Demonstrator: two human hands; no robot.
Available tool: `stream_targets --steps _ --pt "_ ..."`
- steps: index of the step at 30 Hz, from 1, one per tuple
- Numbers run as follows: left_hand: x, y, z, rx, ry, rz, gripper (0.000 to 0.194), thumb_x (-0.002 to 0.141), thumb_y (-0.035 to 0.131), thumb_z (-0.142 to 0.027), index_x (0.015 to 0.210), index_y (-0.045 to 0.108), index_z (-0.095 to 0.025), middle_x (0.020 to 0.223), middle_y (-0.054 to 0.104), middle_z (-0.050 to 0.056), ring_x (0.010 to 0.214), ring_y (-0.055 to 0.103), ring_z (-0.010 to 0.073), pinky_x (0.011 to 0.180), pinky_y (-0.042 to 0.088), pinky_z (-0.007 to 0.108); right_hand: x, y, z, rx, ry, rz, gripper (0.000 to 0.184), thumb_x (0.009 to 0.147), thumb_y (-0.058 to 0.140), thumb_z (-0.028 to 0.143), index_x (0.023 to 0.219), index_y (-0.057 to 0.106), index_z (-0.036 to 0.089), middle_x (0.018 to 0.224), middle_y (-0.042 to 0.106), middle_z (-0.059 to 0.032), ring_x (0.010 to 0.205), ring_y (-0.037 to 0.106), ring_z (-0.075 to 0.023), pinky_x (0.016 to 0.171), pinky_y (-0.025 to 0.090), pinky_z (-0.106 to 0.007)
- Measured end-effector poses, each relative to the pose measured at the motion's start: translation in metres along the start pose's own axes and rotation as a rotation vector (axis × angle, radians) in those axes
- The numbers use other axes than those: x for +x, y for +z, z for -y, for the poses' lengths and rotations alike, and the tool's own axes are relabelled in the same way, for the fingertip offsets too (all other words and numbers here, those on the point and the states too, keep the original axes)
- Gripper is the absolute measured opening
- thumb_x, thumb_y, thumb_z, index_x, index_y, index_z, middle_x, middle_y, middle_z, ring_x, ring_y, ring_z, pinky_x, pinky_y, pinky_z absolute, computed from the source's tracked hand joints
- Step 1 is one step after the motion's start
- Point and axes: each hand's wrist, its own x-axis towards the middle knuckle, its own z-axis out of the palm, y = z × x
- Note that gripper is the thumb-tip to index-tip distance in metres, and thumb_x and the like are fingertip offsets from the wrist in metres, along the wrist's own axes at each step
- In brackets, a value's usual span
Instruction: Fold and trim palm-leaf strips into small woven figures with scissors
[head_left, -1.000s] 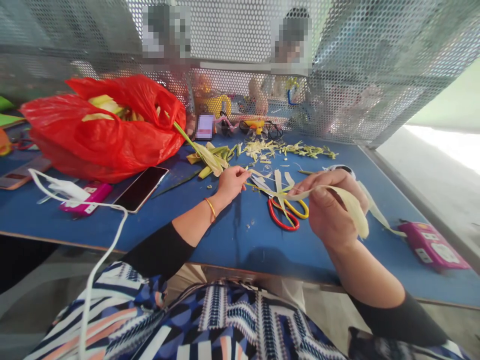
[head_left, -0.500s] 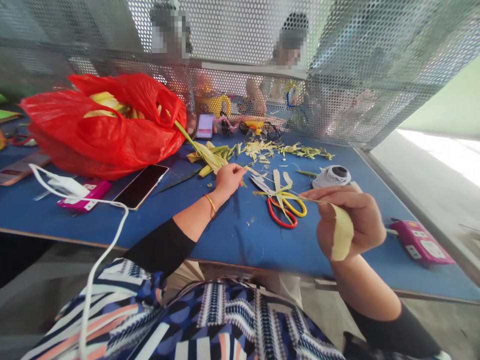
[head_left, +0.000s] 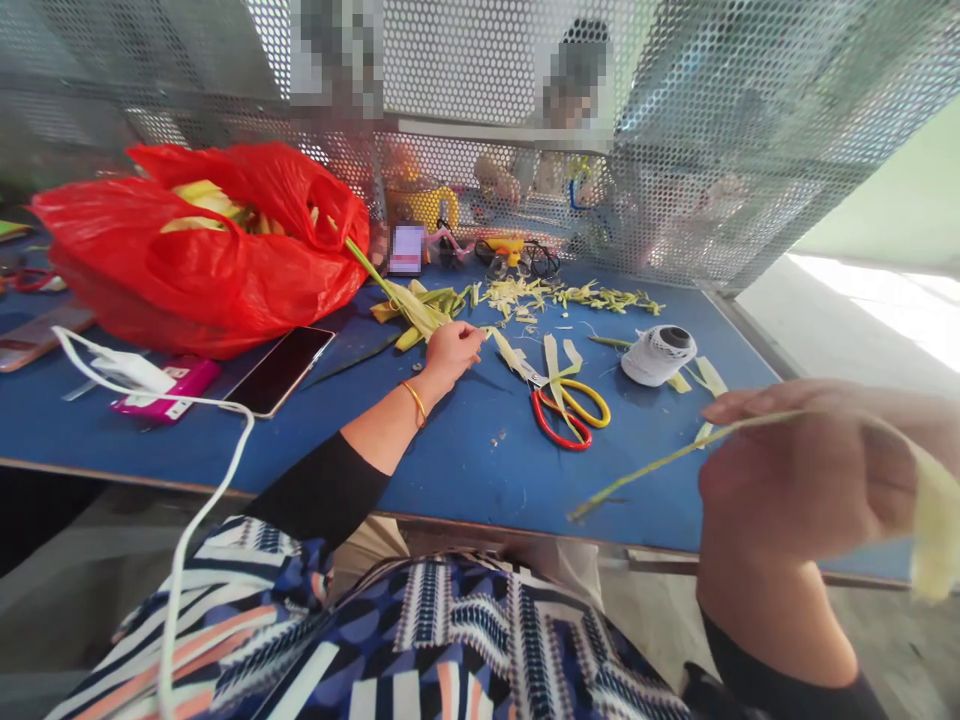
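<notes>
My left hand (head_left: 454, 350) is pinched closed at the tip of a pale husk strip (head_left: 511, 356), which reaches toward the scissors (head_left: 562, 415). These scissors have one red and one yellow handle and lie on the blue table, with strips across their blades. Over the table's right side, my right hand (head_left: 795, 490), slightly blurred, is closed on a long husk strip (head_left: 934, 530). Its twisted thin end trails down to the left and its broad end hangs at the right. Beyond my left hand lie yellow-green husk leaves (head_left: 420, 310).
A red plastic bag (head_left: 225, 280) with husks stands at the left. Near it are a phone (head_left: 281, 372), a pink box (head_left: 176, 385) and a white cable (head_left: 217, 490). A white thread spool (head_left: 652, 358) stands right of the scissors. Husk scraps (head_left: 525, 297) lie before a perforated metal screen (head_left: 480, 70).
My right hand has moved right and toward me, carrying the long husk strip away from the scissors. The spool and strips behind it now show. My left hand has hardly moved.
</notes>
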Motion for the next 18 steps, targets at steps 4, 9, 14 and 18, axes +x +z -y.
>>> stream_targets --steps 4,9,14,18 --pt "-0.003 -0.007 -0.015 -0.077 -0.042 0.034 0.022 0.086 0.062 -0.018 0.064 0.058 -0.017 0.058 0.062 -0.002 0.045 0.057 0.008 0.042 0.038 0.017 -0.006 0.036 -0.023 -0.089 0.221 -0.013 0.014 0.078 0.074 0.027 0.067 0.065 0.025 0.059 0.063 0.0011 0.05 0.06 -0.017 0.05 0.052 -0.034" --pt "-0.001 -0.02 -0.028 -0.184 -0.021 0.007 0.021 0.087 0.06 -0.018 0.067 0.057 -0.016 0.059 0.064 -0.001 0.042 0.054 0.0066 0.04 0.037 0.017 -0.008 0.058 -0.061 -0.088 0.816 0.431 0.03 0.058 0.086 0.037 0.069 0.066 0.018 0.054 0.065 0.0018 0.045 0.059 -0.0128 0.045 0.05 -0.025" --pt "0.0 -0.033 -0.039 -0.317 0.009 -0.031 0.02 0.087 0.06 -0.018 0.067 0.057 -0.016 0.055 0.059 -0.003 0.041 0.052 0.0054 0.038 0.035 0.016 0.001 0.088 -0.078 -0.175 0.98 0.723 0.016 0.065 0.078 0.019 0.066 0.063 0.017 0.05 0.064 0.0018 0.042 0.058 -0.0106 0.043 0.048 -0.021" --pt "-0.003 -0.038 -0.044 -0.331 0.021 -0.027 0.02 0.085 0.061 -0.02 0.066 0.056 -0.017 0.054 0.058 -0.004 0.04 0.051 0.0056 0.038 0.033 0.016 0.016 0.111 -0.082 -0.389 0.947 0.878 0.014 0.073 0.071 0.015 0.064 0.06 0.018 0.053 0.065 -0.0003 0.04 0.056 -0.0112 0.042 0.043 -0.023"
